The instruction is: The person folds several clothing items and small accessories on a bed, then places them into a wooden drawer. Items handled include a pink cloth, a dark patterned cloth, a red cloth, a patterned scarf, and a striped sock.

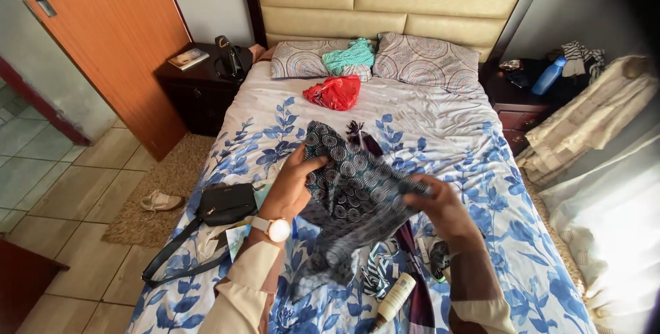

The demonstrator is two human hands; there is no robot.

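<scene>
Both hands pinch the dark patterned cloth above the bed: left hand on its upper left edge, right hand on the right edge. Cloth's long axis runs hand to hand, rest drooping below. Black bag just left of left hand.

Red plastic bag near pillows, cream tube at bed's foot

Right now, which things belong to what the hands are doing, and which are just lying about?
In hand:
left hand
right hand
dark patterned cloth, held up by both

Lying about:
black shoulder bag
red bag
teal garment
cream bottle
blue bottle
shoe
</scene>
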